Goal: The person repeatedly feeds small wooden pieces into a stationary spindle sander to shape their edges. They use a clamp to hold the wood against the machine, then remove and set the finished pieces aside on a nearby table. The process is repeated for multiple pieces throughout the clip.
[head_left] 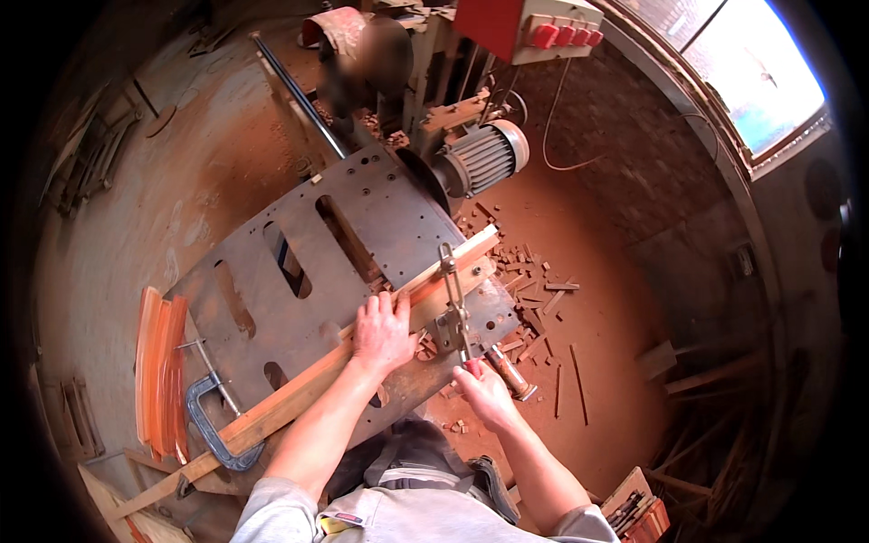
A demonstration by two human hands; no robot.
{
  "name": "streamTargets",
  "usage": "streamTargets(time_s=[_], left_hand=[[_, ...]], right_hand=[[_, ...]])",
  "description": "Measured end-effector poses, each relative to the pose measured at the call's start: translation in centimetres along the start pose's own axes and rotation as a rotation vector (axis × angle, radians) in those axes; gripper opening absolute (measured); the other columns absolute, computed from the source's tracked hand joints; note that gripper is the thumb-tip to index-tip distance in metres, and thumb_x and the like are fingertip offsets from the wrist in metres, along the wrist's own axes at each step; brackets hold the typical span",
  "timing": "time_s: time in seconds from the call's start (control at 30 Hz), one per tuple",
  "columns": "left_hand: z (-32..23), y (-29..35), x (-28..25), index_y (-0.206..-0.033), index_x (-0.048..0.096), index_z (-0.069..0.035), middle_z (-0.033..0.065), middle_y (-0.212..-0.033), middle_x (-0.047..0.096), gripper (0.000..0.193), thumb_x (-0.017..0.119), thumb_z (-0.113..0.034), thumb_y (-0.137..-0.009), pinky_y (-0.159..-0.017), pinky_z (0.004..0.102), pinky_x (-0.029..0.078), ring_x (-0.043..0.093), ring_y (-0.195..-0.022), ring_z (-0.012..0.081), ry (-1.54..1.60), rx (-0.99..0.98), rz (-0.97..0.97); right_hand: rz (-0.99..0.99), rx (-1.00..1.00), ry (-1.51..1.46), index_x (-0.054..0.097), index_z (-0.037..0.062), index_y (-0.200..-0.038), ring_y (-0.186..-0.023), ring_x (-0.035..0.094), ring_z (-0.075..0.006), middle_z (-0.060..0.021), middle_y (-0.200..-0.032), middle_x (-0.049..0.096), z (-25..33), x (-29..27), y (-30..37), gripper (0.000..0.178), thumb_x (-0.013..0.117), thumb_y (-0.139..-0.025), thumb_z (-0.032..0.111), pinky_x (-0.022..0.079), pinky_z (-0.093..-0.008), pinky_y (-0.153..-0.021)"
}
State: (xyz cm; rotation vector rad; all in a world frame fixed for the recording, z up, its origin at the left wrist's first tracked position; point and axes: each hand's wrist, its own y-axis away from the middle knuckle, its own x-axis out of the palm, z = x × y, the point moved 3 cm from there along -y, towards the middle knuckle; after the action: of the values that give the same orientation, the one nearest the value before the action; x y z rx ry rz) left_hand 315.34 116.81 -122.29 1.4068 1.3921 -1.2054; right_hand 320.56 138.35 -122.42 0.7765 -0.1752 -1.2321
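My left hand point(382, 337) lies over a narrow wooden strip point(472, 246), its fingers bent across the wood and pressing it along a longer wooden fence point(299, 398). To the right, my right hand point(486, 395) is closed around the red handle of a metal toggle clamp point(457, 303). The clamp's arm reaches over the strip near its far right end. Beneath them is a slotted grey steel machine table point(312, 213). A blue-grey G-clamp point(201, 421) grips the fence at its near left end.
An electric motor point(484, 158) and a dark disc point(421, 178) stand at the table's far end. Curved reddish wood pieces point(161, 380) lie at the left. Offcuts point(534, 294) litter the floor on the right. A red switch box point(534, 34) hangs beyond; another person point(367, 68) is behind the machine.
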Motion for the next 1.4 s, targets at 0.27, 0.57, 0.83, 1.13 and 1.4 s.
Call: streamTargets(time_s=[0.27, 0.57, 0.83, 1.13, 1.4], left_hand=[[-0.1, 0.0, -0.4, -0.124, 0.068, -0.008, 0.0156, -0.117, 0.058, 0.070, 0.086, -0.035, -0.063, -0.087, 0.0467, 0.051, 0.056, -0.108, 0.0338, 0.030, 0.033, -0.066], [0.3, -0.1, -0.5, -0.119, 0.070, -0.010, 0.0135, -0.114, 0.060, 0.065, 0.087, -0.038, -0.062, -0.089, 0.0456, 0.052, 0.058, -0.107, 0.0321, -0.051, 0.031, -0.133], [0.4, 0.2, -0.2, -0.118, 0.069, -0.012, 0.0115, -0.106, 0.061, 0.061, 0.083, -0.030, -0.061, -0.083, 0.0452, 0.053, 0.059, -0.101, 0.0315, -0.065, 0.088, -0.249], [0.1, 0.7, 0.3, -0.120, 0.069, -0.011, 0.0105, -0.101, 0.061, 0.063, 0.083, -0.031, -0.061, -0.082, 0.0453, 0.052, 0.059, -0.101, 0.0316, -0.083, 0.059, -0.255], [0.3, 1.3, 1.0, -0.121, 0.070, -0.011, 0.0121, -0.105, 0.062, 0.064, 0.083, -0.034, -0.063, -0.085, 0.0452, 0.052, 0.058, -0.104, 0.0316, -0.114, 0.033, -0.278]], right_hand=[[-0.045, -0.159, 0.131, 0.064, 0.0020, -0.110, -0.102, 0.067, -0.0398, -0.0238, -0.101, 0.070, 0.3, 0.4, -0.4, 0.040, 0.062, -0.095, 0.039, 0.051, -0.0444, -0.090], [-0.023, -0.216, 0.129, 0.064, 0.0007, -0.115, -0.109, 0.064, -0.0438, -0.0274, -0.109, 0.069, 0.3, 1.3, -1.3, 0.048, 0.058, -0.096, 0.044, 0.049, -0.0490, -0.094], [-0.011, -0.265, 0.141, 0.064, -0.0008, -0.109, -0.106, 0.065, -0.0446, -0.0276, -0.103, 0.070, 0.3, 1.3, -1.6, 0.048, 0.056, -0.096, 0.045, 0.049, -0.0497, -0.093], [-0.014, -0.328, 0.118, 0.063, -0.0017, -0.104, -0.105, 0.065, -0.0451, -0.0286, -0.100, 0.069, -0.9, 1.4, -2.2, 0.046, 0.056, -0.097, 0.043, 0.049, -0.0500, -0.092], [0.023, -0.367, 0.080, 0.064, -0.0014, -0.107, -0.105, 0.065, -0.0449, -0.0277, -0.099, 0.070, -1.7, 1.8, -3.1, 0.046, 0.056, -0.097, 0.042, 0.048, -0.0498, -0.092]])
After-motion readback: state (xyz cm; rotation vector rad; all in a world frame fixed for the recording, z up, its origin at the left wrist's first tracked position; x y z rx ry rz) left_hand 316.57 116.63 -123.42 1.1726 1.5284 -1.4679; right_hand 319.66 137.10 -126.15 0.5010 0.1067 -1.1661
